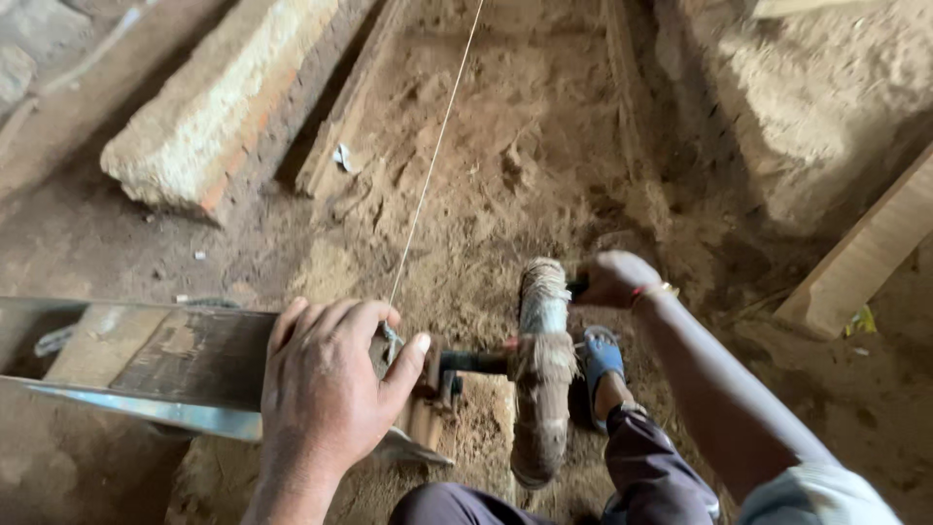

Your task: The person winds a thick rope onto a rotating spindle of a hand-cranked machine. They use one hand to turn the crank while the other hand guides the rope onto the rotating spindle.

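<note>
While my left hand (326,389) lay flat-fingered over the wooden frame (185,355) beside the taut string (428,170), my right hand (614,279) gripped the wheel (540,369) handle, mid-winding; steady cranking seemed due.

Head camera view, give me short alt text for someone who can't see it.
A person's left hand rests on a metal-edged wooden frame where a thin string runs away across the dirt floor, while the right hand grips a handle beside a fibre-wrapped wheel. A brick block lies upper left.
</note>
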